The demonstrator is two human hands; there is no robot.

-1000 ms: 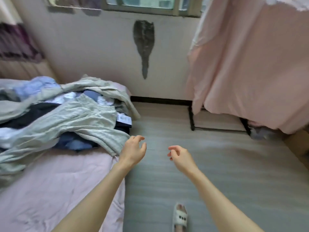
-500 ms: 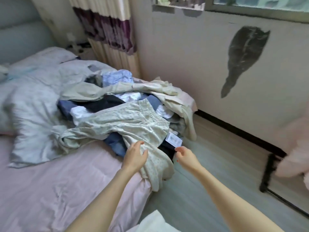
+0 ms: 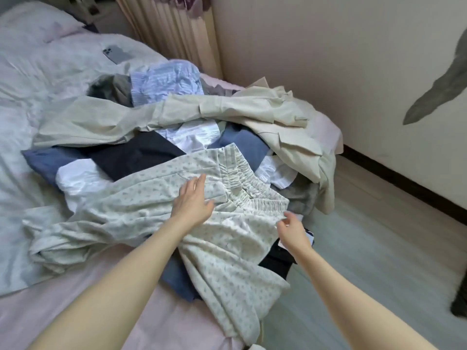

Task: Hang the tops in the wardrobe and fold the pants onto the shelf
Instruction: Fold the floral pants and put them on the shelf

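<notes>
A pile of clothes lies on the bed's corner. On top are pale floral pants [image 3: 141, 198] with a gathered elastic waistband [image 3: 255, 195], one leg hanging over the bed edge. My left hand [image 3: 193, 200] rests flat on the pants just left of the waistband, fingers straight. My right hand [image 3: 290, 227] reaches the waistband's near corner with loosely curled fingers, touching the fabric edge; a firm pinch does not show. Beneath lie a beige jacket [image 3: 252, 112], a dark navy garment [image 3: 136, 155], blue garments [image 3: 242, 142], white pieces and a light blue striped top [image 3: 166, 82].
The bed has a pink sheet [image 3: 63, 299] and a white duvet [image 3: 30, 79] with a phone [image 3: 117, 54] on it. A curtain [image 3: 171, 31] hangs at the corner. The wall [image 3: 328, 59] runs along the right, with grey wood floor [image 3: 366, 248] below.
The view has swung from the floor and pink wardrobe cover to the bed. Both hands have moved forward onto the floral pants, the left laid flat, the right at the waistband.
</notes>
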